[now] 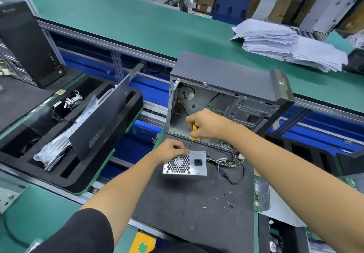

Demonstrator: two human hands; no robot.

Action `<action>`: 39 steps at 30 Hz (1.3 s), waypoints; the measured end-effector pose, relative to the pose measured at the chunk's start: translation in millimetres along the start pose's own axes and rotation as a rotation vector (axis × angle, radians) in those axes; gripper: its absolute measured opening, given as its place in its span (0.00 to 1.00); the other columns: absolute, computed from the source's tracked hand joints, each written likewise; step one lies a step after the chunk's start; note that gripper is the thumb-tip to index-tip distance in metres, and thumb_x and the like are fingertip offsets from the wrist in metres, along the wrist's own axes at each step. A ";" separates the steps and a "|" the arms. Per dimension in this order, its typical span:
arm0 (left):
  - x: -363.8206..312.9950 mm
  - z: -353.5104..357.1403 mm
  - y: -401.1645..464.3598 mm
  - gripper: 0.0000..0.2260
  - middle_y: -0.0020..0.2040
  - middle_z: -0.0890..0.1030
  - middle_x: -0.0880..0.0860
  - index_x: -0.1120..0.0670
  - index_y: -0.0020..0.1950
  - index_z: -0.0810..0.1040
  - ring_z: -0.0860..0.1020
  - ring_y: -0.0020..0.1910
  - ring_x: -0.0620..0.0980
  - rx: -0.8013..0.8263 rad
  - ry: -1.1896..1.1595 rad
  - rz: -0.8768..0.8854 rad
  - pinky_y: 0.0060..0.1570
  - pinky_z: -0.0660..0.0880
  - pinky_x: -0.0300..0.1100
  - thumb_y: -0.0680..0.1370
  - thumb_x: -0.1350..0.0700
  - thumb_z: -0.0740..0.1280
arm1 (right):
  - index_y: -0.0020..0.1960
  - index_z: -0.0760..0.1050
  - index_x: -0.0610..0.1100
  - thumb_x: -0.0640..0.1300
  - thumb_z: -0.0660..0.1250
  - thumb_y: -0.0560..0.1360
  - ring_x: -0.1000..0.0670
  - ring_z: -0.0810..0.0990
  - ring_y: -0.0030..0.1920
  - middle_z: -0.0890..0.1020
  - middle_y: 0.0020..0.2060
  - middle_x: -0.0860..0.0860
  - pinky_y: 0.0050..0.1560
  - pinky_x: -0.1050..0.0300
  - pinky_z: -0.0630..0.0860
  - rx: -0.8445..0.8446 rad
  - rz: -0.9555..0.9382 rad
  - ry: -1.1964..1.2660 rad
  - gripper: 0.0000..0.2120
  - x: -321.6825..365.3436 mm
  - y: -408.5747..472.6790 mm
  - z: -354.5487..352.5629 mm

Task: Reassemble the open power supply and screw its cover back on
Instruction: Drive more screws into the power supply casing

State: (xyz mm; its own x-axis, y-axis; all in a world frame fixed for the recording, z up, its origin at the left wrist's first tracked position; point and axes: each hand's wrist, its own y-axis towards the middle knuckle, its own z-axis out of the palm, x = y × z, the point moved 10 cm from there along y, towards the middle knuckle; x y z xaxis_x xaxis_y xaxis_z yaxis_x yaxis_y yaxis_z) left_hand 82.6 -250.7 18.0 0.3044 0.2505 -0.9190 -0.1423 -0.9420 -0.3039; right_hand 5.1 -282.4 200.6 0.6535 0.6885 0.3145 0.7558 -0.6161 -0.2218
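A silver power supply with a honeycomb fan grille and a black socket stands on the dark foam mat. Its wire bundle trails off to the right. My right hand grips a yellow-handled screwdriver, whose tip comes down at the unit's top edge. My left hand rests on the unit's upper left corner and pinches something small at the screwdriver tip, too small to make out. Several loose screws lie on the mat to the right.
An open grey computer case stands just behind the power supply. A black foam tray with a black panel and bagged parts sits at left. A stack of papers lies on the far green bench. A circuit board borders the mat's right edge.
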 end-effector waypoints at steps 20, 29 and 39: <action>0.9 -1.4 3.0 0.03 0.48 0.88 0.44 0.50 0.44 0.88 0.83 0.49 0.44 0.005 0.025 -0.001 0.56 0.79 0.41 0.77 0.57 0.75 | 0.40 0.73 0.51 0.43 0.69 0.72 0.58 0.73 0.29 0.76 0.30 0.55 0.29 0.60 0.64 0.011 -0.031 -0.021 0.07 -12.1 2.9 4.3; 1.7 -3.3 4.2 0.03 0.47 0.88 0.44 0.50 0.46 0.88 0.83 0.48 0.42 -0.009 0.009 -0.003 0.55 0.78 0.39 0.77 0.58 0.75 | 0.40 0.73 0.50 0.41 0.68 0.73 0.63 0.76 0.26 0.77 0.27 0.56 0.28 0.63 0.64 0.001 -0.035 0.022 0.06 -13.6 2.6 1.6; 1.9 -4.1 4.6 0.03 0.46 0.88 0.45 0.51 0.47 0.88 0.83 0.48 0.41 -0.020 0.003 -0.006 0.53 0.77 0.38 0.77 0.58 0.76 | 0.39 0.72 0.51 0.43 0.66 0.73 0.62 0.75 0.26 0.78 0.26 0.55 0.25 0.66 0.62 -0.015 -0.041 0.003 0.06 -15.3 1.5 0.5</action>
State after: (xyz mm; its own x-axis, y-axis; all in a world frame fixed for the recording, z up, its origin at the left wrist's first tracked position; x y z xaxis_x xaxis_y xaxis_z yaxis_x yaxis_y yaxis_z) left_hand 86.4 -255.5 15.9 0.3079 0.2557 -0.9164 -0.1211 -0.9448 -0.3043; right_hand -3.8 -293.6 195.0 0.6221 0.7120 0.3256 0.7810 -0.5934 -0.1947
